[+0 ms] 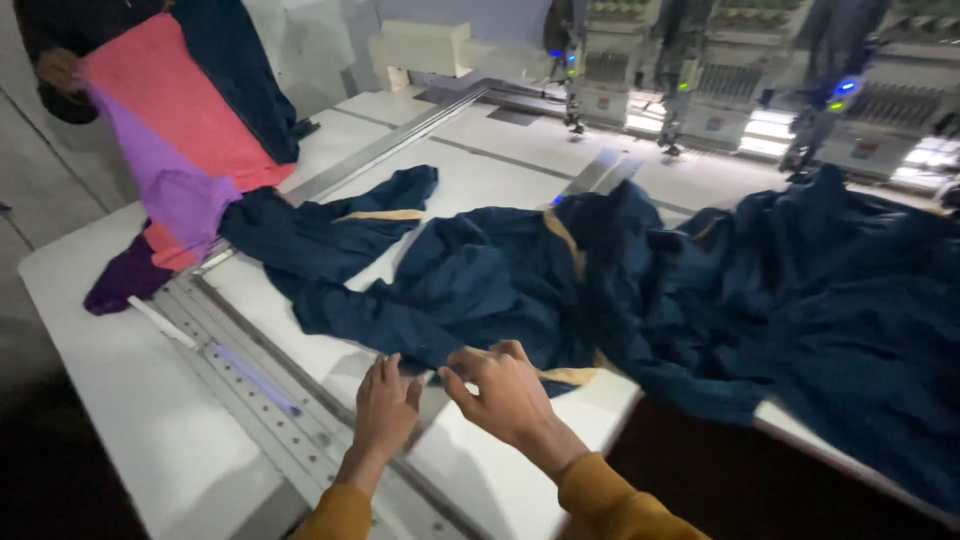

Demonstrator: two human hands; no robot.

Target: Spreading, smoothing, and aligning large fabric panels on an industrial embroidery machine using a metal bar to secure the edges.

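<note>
Both forearms wear long sleeves of mustard-yellow fabric, loose and softly creased, ending at the wrists in plain cuffs. The left hand [385, 405] and the right hand [505, 393] are bare beyond the cuffs: no gloves, rings, watch or bracelets show. The sleeve cloth carries no pattern or print.

Dim workroom, light mostly from the machines. Big white work table [130, 400] fills the view, running from 7 o'clock up to 1 o'clock, w/ a perforated metal rail [262, 388] crossing it diagonally near 7 and a 2nd rail [400, 135] toward 11–12. Row of embroidery machine heads [700, 90] along the back, 12 to 2 o'clock, small blue indicator lights + bright white glow under the needles. Pale wall [310, 40] at 11. Grey floor [40, 180] at 9; dark gap under table edge approx 5 o'clock.
</note>
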